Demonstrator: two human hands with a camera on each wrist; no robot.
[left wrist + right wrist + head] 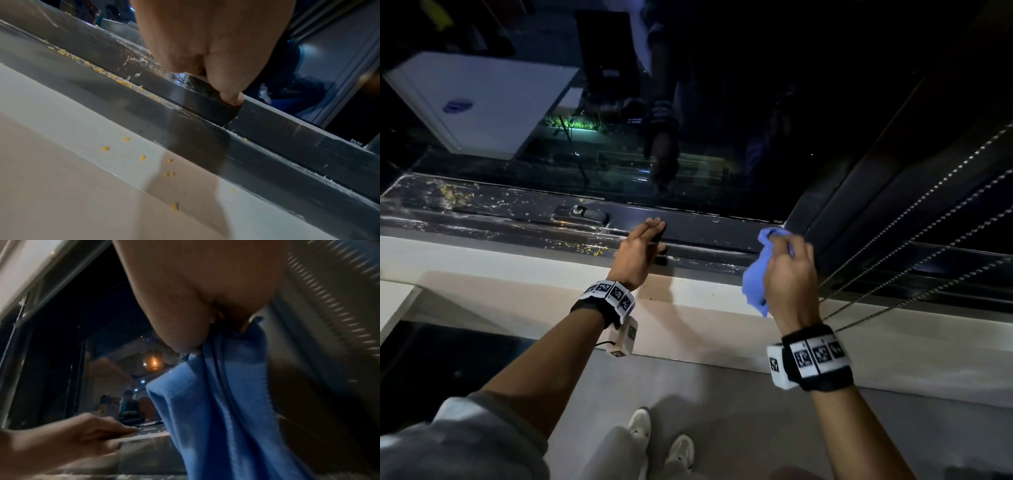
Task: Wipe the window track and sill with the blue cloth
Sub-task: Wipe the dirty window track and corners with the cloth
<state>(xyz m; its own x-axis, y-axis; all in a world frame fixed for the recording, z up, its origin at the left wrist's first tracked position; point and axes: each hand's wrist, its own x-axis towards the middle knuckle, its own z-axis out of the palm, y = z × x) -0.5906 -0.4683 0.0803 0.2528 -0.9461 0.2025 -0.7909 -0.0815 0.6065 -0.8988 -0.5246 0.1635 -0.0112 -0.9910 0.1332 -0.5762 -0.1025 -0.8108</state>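
The dark window track (493,219) runs across the head view, with yellow crumbs (582,248) and white dust along it. Below it lies the pale sill (482,253), which carries a few crumbs (141,157) too. My left hand (659,236) holds the sash's bottom rail (287,129), fingers over its top and thumb (232,99) pressed on its front face. My right hand (784,246) grips the bunched blue cloth (755,277) just above the track's right end, near the corner. The cloth (216,402) hangs down from the fist.
Bead chains of a blind (911,240) hang close to my right wrist. A dark upright frame (859,205) closes the track's right end. A latch (582,214) sits on the track left of my left hand. My shoes (661,442) stand on the floor below.
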